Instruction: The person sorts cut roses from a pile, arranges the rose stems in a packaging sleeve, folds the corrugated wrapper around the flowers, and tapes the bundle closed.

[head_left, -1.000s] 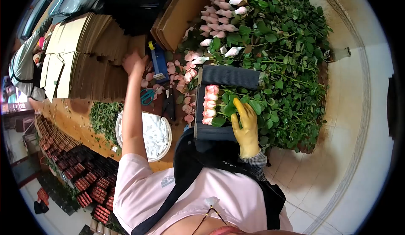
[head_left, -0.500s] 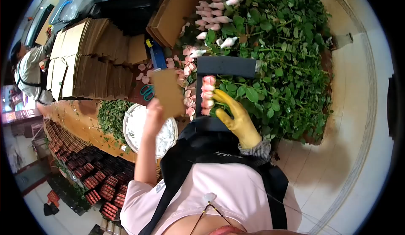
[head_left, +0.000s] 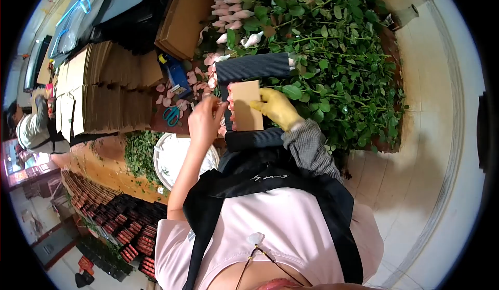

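A small piece of cardboard (head_left: 246, 108) lies over the row of pink roses (head_left: 231, 108), whose heads show along its left edge. The roses sit in a black holder with ribbed padded sides (head_left: 252, 67). Gloved in yellow, my right hand (head_left: 280, 108) pinches the cardboard's right edge, thumb on top. My bare left hand (head_left: 204, 121) is just left of the rose heads, its fingers bent together; whether something small is between them is hidden. Leafy green stems (head_left: 327, 76) spread to the right of the holder.
Netted pale rose buds (head_left: 228, 14) lie at the top. Loose petals (head_left: 195, 79), teal scissors (head_left: 171, 115) and a blue tool (head_left: 175, 75) are to the left. Beyond stand stacked cardboard sheets (head_left: 104, 92), a white round basket (head_left: 162, 157) and packed roses (head_left: 119, 227). Another person (head_left: 36, 129) works at far left.
The cardboard has gone from my left hand onto the roses, where my right hand now grips it. My left hand has moved in beside the rose heads. The whole view has shifted slightly.
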Available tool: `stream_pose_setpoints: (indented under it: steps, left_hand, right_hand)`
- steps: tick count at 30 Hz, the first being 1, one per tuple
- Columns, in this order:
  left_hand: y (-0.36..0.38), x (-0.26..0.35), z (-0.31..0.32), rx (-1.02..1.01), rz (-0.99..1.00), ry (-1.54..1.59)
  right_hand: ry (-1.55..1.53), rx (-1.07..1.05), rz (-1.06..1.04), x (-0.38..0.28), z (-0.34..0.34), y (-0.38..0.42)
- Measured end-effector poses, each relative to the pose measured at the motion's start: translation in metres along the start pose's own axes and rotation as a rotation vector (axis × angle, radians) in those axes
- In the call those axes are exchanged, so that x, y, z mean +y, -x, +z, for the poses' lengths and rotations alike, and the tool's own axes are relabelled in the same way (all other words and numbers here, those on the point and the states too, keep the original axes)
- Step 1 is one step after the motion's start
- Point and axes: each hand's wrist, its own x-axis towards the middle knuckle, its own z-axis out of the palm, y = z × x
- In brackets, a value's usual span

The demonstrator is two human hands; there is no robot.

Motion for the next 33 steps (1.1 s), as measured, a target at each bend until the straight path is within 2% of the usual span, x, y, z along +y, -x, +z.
stream_pose_setpoints:
  steps: [2,3,4,6,8,10,12,13,14,16,18,20,21,22,24,25,27,28,29,31,32,33]
  left_hand:
    - [-0.021,-0.006,0.003,-0.092,0.202,0.050]
    - [-0.027,-0.009,0.010,-0.173,0.380,-0.060]
    - [-0.031,-0.010,0.014,-0.395,0.471,-0.011]
    - [-0.024,-0.013,0.040,-0.442,0.631,-0.159]
    - [-0.023,-0.026,0.054,-0.461,0.609,-0.177]
    - [-0.028,-0.026,0.053,-0.450,0.632,-0.122]
    - [-0.032,-0.023,0.048,-0.432,0.652,-0.105]
    - [-0.035,-0.020,0.045,-0.463,0.650,-0.091]
    - [-0.038,-0.019,0.043,-0.494,0.647,-0.076]
    - [-0.040,-0.023,0.041,-0.489,0.639,-0.075]
    - [-0.041,-0.025,0.041,-0.530,0.669,-0.044]
    - [-0.041,-0.027,0.041,-0.578,0.550,-0.019]
    - [-0.042,-0.027,0.041,-0.601,0.520,-0.002]
    - [-0.043,-0.028,0.041,-0.623,0.493,0.013]
    - [-0.041,-0.028,0.042,-0.609,0.491,0.012]
    - [-0.042,-0.029,0.044,-0.594,0.505,0.024]
    - [-0.042,-0.033,0.046,-0.554,0.547,0.045]
    - [-0.043,-0.025,0.040,-0.562,0.545,0.056]
    - [-0.045,-0.032,0.045,-0.550,0.590,0.053]
    - [-0.049,-0.044,0.054,-0.527,0.640,0.054]
    - [-0.049,-0.047,0.056,-0.524,0.647,0.032]
    - [-0.048,-0.046,0.054,-0.525,0.654,0.007]
  right_hand:
    - [0.320,-0.039,0.106,-0.013,0.003,-0.010]
    - [0.343,0.006,0.192,-0.017,0.007,-0.011]
    - [0.364,0.055,0.194,-0.005,0.012,-0.019]
    - [0.352,0.005,0.149,0.010,0.010,-0.029]
    - [0.338,0.059,0.173,0.018,0.015,-0.036]
    - [0.308,-0.042,0.148,0.018,0.008,-0.041]
    - [0.221,-0.147,0.216,0.012,0.000,-0.042]
    - [0.437,-0.139,0.194,-0.004,-0.002,-0.035]
    - [0.600,-0.086,0.040,0.004,0.001,-0.027]
    - [0.679,-0.009,-0.124,-0.008,0.006,0.016]
    - [0.420,-0.175,-0.589,-0.012,-0.003,0.056]
    - [-0.162,-0.689,-0.488,0.011,-0.009,0.082]
    - [-0.196,-0.749,-0.358,0.030,-0.013,0.090]
    - [-0.237,-0.561,-0.247,0.053,-0.009,0.098]
    - [0.347,-0.036,0.014,0.149,0.006,0.092]
    - [0.355,-0.042,0.004,0.145,0.000,0.088]
    - [-0.233,-0.078,-0.119,0.130,-0.007,0.091]
    - [-0.305,-0.201,0.047,0.056,-0.024,0.100]
    - [-0.588,-0.175,-0.231,0.052,-0.016,0.089]
    - [-0.679,0.034,-0.531,0.015,-0.022,0.070]
    - [-0.477,0.126,-0.643,0.001,-0.026,0.056]
    - [-0.043,0.178,-0.710,-0.006,-0.029,0.050]
